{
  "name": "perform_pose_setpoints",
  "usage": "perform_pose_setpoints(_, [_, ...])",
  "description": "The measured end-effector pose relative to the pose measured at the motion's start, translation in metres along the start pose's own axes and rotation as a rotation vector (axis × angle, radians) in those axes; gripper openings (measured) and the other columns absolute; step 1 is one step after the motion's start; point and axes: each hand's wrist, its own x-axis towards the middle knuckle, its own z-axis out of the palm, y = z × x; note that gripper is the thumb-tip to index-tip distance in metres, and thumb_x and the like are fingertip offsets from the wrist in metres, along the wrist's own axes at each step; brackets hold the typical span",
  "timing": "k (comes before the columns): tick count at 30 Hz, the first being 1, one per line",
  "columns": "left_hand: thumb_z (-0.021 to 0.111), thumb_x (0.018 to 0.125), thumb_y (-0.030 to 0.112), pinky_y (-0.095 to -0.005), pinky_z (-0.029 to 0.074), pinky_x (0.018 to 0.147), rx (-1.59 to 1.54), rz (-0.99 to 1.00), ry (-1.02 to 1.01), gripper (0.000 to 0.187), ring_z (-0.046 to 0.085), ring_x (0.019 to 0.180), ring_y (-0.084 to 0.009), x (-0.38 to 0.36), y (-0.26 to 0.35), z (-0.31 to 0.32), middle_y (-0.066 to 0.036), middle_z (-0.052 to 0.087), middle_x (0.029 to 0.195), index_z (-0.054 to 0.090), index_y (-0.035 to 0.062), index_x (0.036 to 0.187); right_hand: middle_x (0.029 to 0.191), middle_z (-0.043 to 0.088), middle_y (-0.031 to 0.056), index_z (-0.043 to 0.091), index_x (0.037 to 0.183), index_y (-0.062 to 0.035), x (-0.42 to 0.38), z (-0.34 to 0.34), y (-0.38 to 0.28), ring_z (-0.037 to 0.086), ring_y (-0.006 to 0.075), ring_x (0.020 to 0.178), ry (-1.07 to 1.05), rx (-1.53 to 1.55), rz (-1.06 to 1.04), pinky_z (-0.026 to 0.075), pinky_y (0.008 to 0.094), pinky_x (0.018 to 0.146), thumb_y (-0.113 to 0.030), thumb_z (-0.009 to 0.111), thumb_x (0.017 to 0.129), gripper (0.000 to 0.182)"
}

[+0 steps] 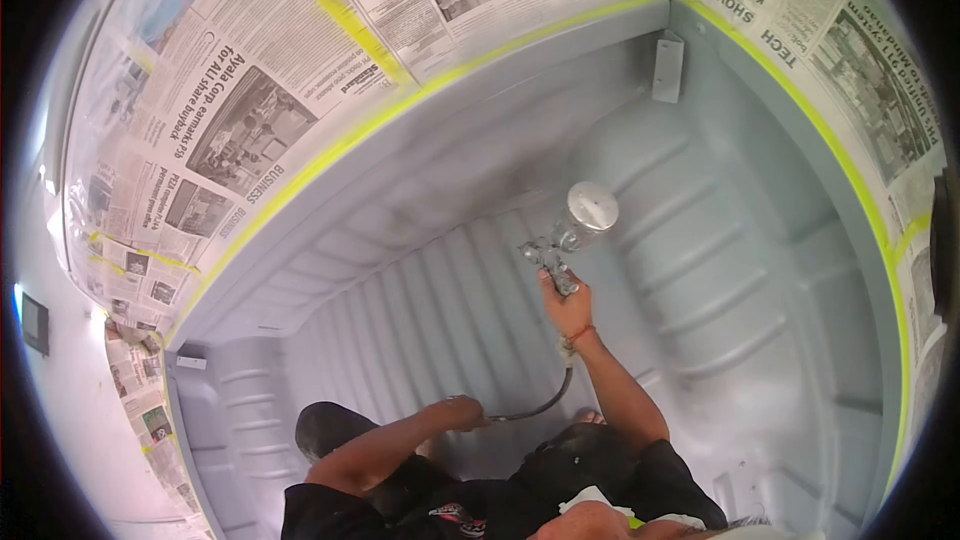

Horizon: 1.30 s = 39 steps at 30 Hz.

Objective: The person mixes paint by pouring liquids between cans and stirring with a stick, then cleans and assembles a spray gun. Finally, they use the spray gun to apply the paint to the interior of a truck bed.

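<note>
My right hand (569, 310) is wrapped around the handle of a metal spray gun (548, 258), held out in front of me over the ribbed grey truck bed (420, 290). A silvery cup (590, 210) is fixed on the gun. From the base of the handle an air hose (540, 408) curves down and across to my left side. My left hand (460, 412) is closed round that hose near my knee. Its fingertips are partly hidden. A red band (581, 332) circles my right wrist.
Newspaper sheets (300, 60) cover the body panels around the bed, edged with yellow masking tape (330, 155). A bracket (668, 68) juts from the far corner and another bracket (191, 363) from the left. Darker patches (545, 155) show on the bed wall. My knee (330, 427) is bent at lower left.
</note>
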Motion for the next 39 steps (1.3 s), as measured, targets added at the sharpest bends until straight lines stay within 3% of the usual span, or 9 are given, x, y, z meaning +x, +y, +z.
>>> perform_pose_setpoints(3, [0.055, 0.097, 0.051, -0.0502, 0.053, 0.085, -0.052, -0.049, 0.176, 0.051, 0.069, 0.099, -0.0376, -0.037, -0.015, -0.002, -0.018, 0.072, 0.098, 0.073, 0.0037, 0.104, 0.073, 0.068, 0.0184, 0.068, 0.102, 0.0014, -0.005, 0.024, 0.002, 0.071, 0.0326, 0.073, -0.081, -0.009, 0.031, 0.052, 0.0391, 0.066, -0.040, 0.065, 0.095, 0.042])
perform_pose_setpoints(14, [0.056, 0.097, 0.048, -0.0509, 0.052, 0.083, -0.108, -0.066, 0.121, 0.047, 0.069, 0.093, -0.0389, -0.059, 0.004, -0.009, -0.018, 0.072, 0.094, 0.074, 0.0055, 0.098, 0.086, 0.071, 0.0225, 0.068, 0.103, -0.0019, -0.004, 0.054, -0.002, 0.068, 0.0431, 0.082, -0.382, 0.108, 0.122, 0.053, 0.0454, 0.072, -0.037, 0.064, 0.095, 0.037])
perform_pose_setpoints(17, [0.058, 0.096, 0.049, -0.0512, 0.052, 0.081, -0.133, -0.037, 0.155, 0.047, 0.069, 0.090, -0.0384, -0.062, 0.002, -0.013, -0.018, 0.072, 0.089, 0.074, 0.0044, 0.096, 0.086, 0.071, 0.0234, 0.068, 0.104, -0.0004, 0.003, 0.042, -0.004, 0.068, 0.0441, 0.085, -0.165, -0.052, 0.043, 0.053, 0.0458, 0.073, -0.035, 0.064, 0.094, 0.036])
perform_pose_setpoints(19, [0.057, 0.096, 0.049, -0.0512, 0.052, 0.082, -0.134, -0.016, 0.164, 0.047, 0.069, 0.090, -0.0387, -0.060, 0.003, -0.018, -0.018, 0.072, 0.089, 0.073, 0.0043, 0.096, 0.081, 0.072, 0.0145, 0.067, 0.099, 0.0047, 0.006, 0.024, -0.011, 0.065, 0.0193, 0.070, -0.008, -0.181, 0.081, 0.052, 0.0336, 0.068, -0.028, 0.068, 0.095, 0.033])
perform_pose_setpoints(20, [0.055, 0.098, 0.049, -0.0518, 0.051, 0.082, -0.125, -0.028, 0.187, 0.048, 0.068, 0.092, -0.0395, -0.058, 0.003, -0.021, -0.019, 0.071, 0.092, 0.073, 0.0046, 0.099, 0.081, 0.072, 0.0145, 0.067, 0.099, 0.0047, 0.005, 0.016, -0.015, 0.065, 0.0193, 0.070, 0.001, -0.186, 0.081, 0.052, 0.0336, 0.068, -0.028, 0.068, 0.095, 0.033])
perform_pose_setpoints(22, [0.052, 0.099, 0.049, -0.0523, 0.050, 0.083, -0.112, -0.034, 0.210, 0.048, 0.068, 0.093, -0.0403, -0.057, 0.004, -0.029, -0.020, 0.071, 0.095, 0.073, 0.0048, 0.101, 0.075, 0.068, 0.0211, 0.064, 0.095, 0.0045, 0.003, -0.001, -0.024, 0.068, 0.0399, 0.072, 0.182, -0.145, 0.040, 0.052, 0.0415, 0.067, -0.029, 0.066, 0.094, 0.034])
perform_pose_setpoints(26, [0.052, 0.099, 0.048, -0.0520, 0.051, 0.086, -0.151, -0.070, 0.305, 0.048, 0.068, 0.096, -0.0405, -0.064, 0.017, -0.046, -0.021, 0.071, 0.097, 0.072, 0.0043, 0.103, 0.070, 0.066, 0.0135, 0.063, 0.091, 0.0029, 0.000, -0.034, -0.041, 0.064, 0.0244, 0.062, 0.410, -0.054, 0.018, 0.050, 0.0348, 0.061, -0.022, 0.067, 0.094, 0.026])
perform_pose_setpoints(28, [0.053, 0.099, 0.047, -0.0510, 0.052, 0.087, -0.147, -0.080, 0.290, 0.047, 0.068, 0.098, -0.0396, -0.064, 0.023, -0.047, -0.021, 0.071, 0.099, 0.072, 0.0034, 0.102, 0.070, 0.065, 0.0092, 0.065, 0.091, 0.0022, -0.004, -0.040, -0.044, 0.058, 0.0128, 0.064, 0.382, -0.061, -0.023, 0.048, 0.0303, 0.060, -0.018, 0.069, 0.093, 0.021])
perform_pose_setpoints(39, [0.050, 0.101, 0.048, -0.0534, 0.050, 0.087, -0.074, -0.074, 0.011, 0.046, 0.067, 0.096, -0.0415, -0.053, 0.041, -0.035, -0.019, 0.072, 0.099, 0.072, 0.0081, 0.106, 0.083, 0.073, 0.0102, 0.070, 0.103, 0.0031, -0.026, 0.004, -0.027, 0.063, 0.0095, 0.077, -0.314, 0.093, -0.004, 0.052, 0.0288, 0.074, -0.024, 0.073, 0.091, 0.030])
